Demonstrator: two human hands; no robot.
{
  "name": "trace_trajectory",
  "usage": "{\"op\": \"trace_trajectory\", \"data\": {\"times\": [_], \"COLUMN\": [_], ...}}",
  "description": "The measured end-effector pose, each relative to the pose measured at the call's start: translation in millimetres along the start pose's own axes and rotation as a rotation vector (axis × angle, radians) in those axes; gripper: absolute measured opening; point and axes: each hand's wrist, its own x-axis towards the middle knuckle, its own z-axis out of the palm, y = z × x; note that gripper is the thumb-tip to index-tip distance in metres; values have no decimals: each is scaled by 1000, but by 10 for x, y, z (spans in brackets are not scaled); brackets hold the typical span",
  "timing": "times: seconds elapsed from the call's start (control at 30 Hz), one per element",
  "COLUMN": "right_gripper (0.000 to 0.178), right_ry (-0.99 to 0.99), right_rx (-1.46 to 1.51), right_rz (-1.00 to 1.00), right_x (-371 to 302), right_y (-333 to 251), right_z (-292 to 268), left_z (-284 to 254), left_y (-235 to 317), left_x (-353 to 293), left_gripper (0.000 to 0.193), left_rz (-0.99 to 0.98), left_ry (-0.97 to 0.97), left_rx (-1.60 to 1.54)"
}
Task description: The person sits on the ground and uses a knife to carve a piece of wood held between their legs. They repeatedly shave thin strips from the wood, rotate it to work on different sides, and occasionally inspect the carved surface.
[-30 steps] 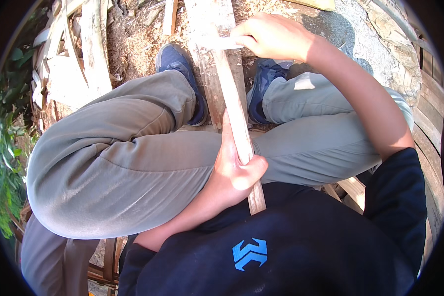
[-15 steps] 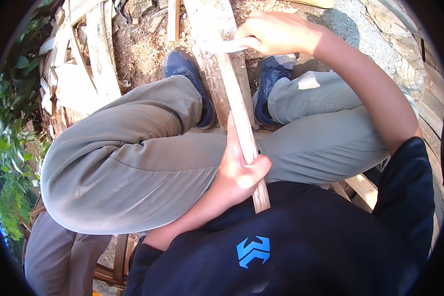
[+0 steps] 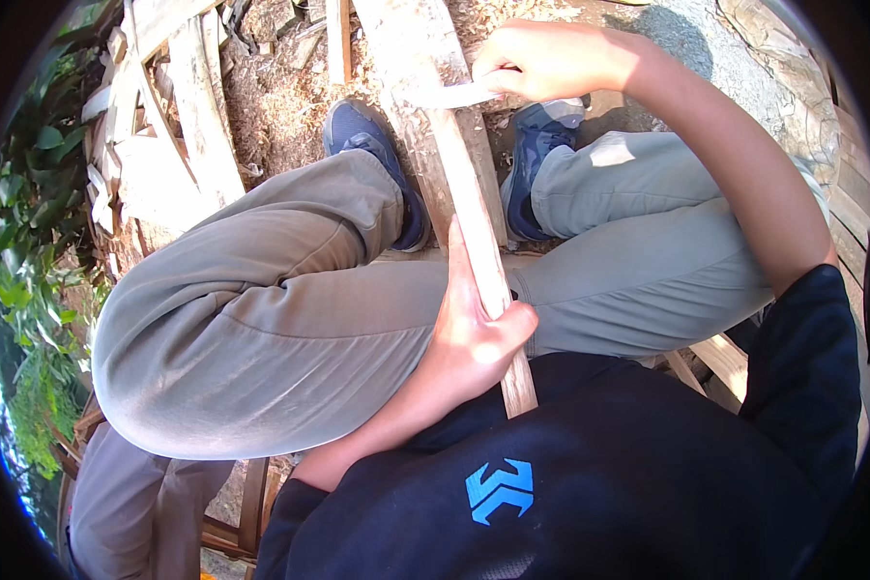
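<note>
A long, pale wooden stick [image 3: 478,213] slants from my waist up to a plank between my feet. My left hand [image 3: 481,333] is closed around its lower part, the thumb across the wood and the index finger along its side. At the stick's far end my right hand [image 3: 557,60] is closed on a knife [image 3: 459,95], whose handle is hidden in the fist. Its bright blade lies across the stick near the tip, and glare blurs the contact. Under that end is the broad, rough plank [image 3: 411,39], partly sunlit.
Wood shavings and chips [image 3: 278,106] cover the ground. Split boards [image 3: 198,106] are piled at the far left, beside green plants [image 3: 29,232]. My shoes [image 3: 367,145] flank the plank. Another person's trouser leg [image 3: 121,503] shows at the lower left. Grey stone [image 3: 735,82] lies at the far right.
The whole view has shifted slightly, so everything sits a little further right. The blade's angle on the stick differs slightly. Both hands keep their grips.
</note>
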Motion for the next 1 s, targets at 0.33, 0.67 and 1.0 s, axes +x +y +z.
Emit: {"op": "trace_trajectory", "data": {"times": [0.33, 0.67, 1.0], "right_gripper": [21, 23, 22], "right_ry": [72, 50, 154], "right_rx": [59, 88, 92], "right_rz": [90, -18, -27], "right_x": [4, -10, -42], "right_y": [-24, 179, 43], "right_z": [28, 164, 264], "left_z": [-92, -1, -98], "left_y": [-243, -86, -151], "left_x": [27, 4, -4], "left_gripper": [84, 96, 72], "left_rz": [45, -16, -46], "left_ry": [17, 12, -32], "left_rx": [-108, -146, -144]}}
